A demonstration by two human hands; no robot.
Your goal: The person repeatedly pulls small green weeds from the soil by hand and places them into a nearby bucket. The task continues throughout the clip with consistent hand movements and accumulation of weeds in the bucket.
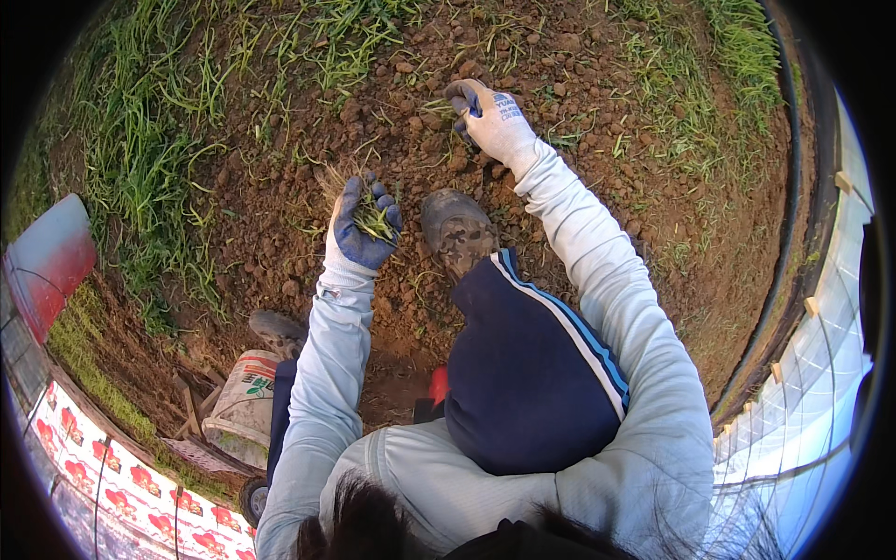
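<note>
My left hand [367, 220], in a white knit glove with a blue coated palm, is turned palm up. Its curled fingers hold a small bunch of uprooted green plants [374, 218], and thin pale roots [339, 180] stick out past the fingertips. Farther forward and to the right, my right hand [490, 115] wears a matching glove that bears printing. Its fingers curl down close to the loose brown soil [413, 140], beside a small tuft of green stems [439, 107]. Whether those fingers grip anything is hidden from this angle.
Leafy green plants [150, 189] grow thickly on the left. My shoe [458, 231] stands between my hands on the soil. A white bucket [241, 402] lies tilted at lower left, near a small wheel [255, 498]. A black hose [787, 189] runs along the right, beside plastic sheeting [805, 399].
</note>
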